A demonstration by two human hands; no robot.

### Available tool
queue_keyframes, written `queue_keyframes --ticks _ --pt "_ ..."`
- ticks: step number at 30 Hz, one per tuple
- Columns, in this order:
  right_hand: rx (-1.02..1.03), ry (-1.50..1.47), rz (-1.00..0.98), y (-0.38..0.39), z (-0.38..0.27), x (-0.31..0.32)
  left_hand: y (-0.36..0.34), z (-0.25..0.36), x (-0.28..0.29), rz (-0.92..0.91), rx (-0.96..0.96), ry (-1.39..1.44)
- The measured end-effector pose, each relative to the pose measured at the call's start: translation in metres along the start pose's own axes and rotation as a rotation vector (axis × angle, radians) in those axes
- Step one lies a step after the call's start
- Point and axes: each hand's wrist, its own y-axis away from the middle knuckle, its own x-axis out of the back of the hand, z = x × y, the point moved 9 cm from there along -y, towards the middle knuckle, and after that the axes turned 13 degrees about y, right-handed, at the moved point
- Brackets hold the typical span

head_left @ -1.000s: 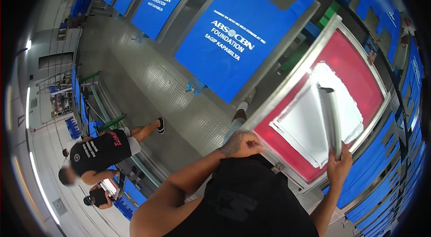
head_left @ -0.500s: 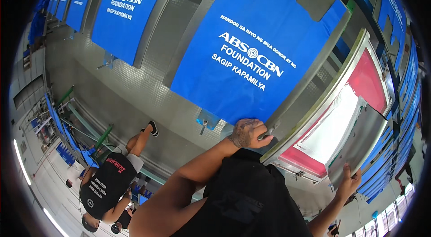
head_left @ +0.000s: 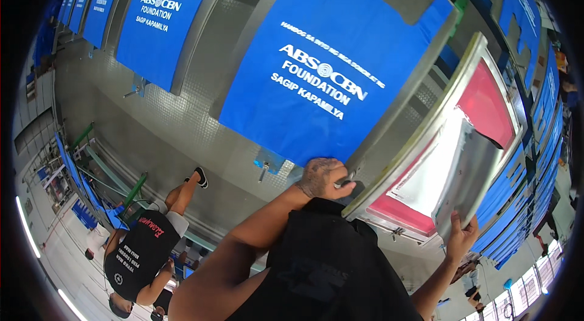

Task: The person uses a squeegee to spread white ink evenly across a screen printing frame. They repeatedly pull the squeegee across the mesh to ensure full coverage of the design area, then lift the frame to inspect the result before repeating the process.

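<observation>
A blue bag (head_left: 261,120) with white print lies flat before me on the metal printing table (head_left: 182,108). At its near edge my left hand (head_left: 325,178) is curled closed with the thumb sticking out; what its fingers grip, if anything, is hidden. To the right is a screen printing frame (head_left: 471,56), tilted, with pink mesh (head_left: 483,96) and white ink (head_left: 417,187) across its middle. My right hand (head_left: 460,236) grips the lower end of a broad grey squeegee (head_left: 468,169), which lies slantwise over the frame's inner right side.
More printed blue bags (head_left: 152,23) lie in a row along the table to the left. Several blue bags (head_left: 505,211) are on racks at the right. A metal clamp (head_left: 263,172) juts from the table's near edge. Another person (head_left: 143,248) in a black shirt stands at the lower left.
The scene has shifted slightly left in the picture. The squeegee has turned a little, showing its face at a steeper angle. My left hand stays at the bag's near edge.
</observation>
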Motion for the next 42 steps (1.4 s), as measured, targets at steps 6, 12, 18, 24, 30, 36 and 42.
queue_keyframes --ticks 6,12,18,24,30,36,42 --pt "0.368 0.334 0.021 0.003 0.005 0.012 -0.030 0.032 -0.008 0.000 0.215 -0.026" --pt "0.713 0.464 -0.058 -0.010 0.028 0.021 -0.098 0.174 -0.106 -0.058 -0.299 -0.547" --pt "0.839 0.414 -0.041 -0.014 0.066 0.039 -0.111 0.171 -0.193 -0.452 -0.122 -0.708" --pt "0.604 0.424 0.016 -0.008 0.149 0.040 -0.053 0.160 -0.189 -0.236 -0.086 -0.610" --pt "0.494 0.296 -0.029 0.030 0.186 0.002 0.000 0.151 -0.184 -0.173 0.001 -0.594" --pt "0.467 0.349 0.041 0.037 0.191 -0.009 0.010 0.136 -0.195 -0.312 -0.106 -0.745" --pt "0.390 0.380 0.085 0.046 0.202 -0.016 0.015 0.135 -0.192 -0.314 -0.049 -0.543"
